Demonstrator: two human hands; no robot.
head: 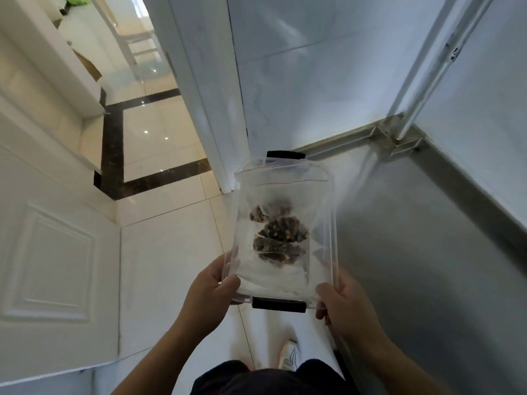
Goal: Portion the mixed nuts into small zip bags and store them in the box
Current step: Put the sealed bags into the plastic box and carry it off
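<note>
The clear, rectangular plastic box (285,232) with black clip handles at its near and far ends is carried in the air, out in front of the person's waist, above a pale tiled floor (171,252). Inside it lie small transparent zip bags (278,235) holding dark brown mixed nuts, bunched near the middle of the box, with a red seal line showing on one bag.

The left hand (211,292) has its grip closed on the near left corner of the box, thumb on top of the rim. The right hand (342,303) grips the near right corner likewise.

The box looks light and stiff, but smooth and likely slippery; the bags are soft and may slide if it tilts. Holding both near corners level seems sound; the black handles would likely offer a surer hold.

A white panelled door (57,252) stands to the left, and a grey metal cabinet (413,238) rises just beside the box on the right.
</note>
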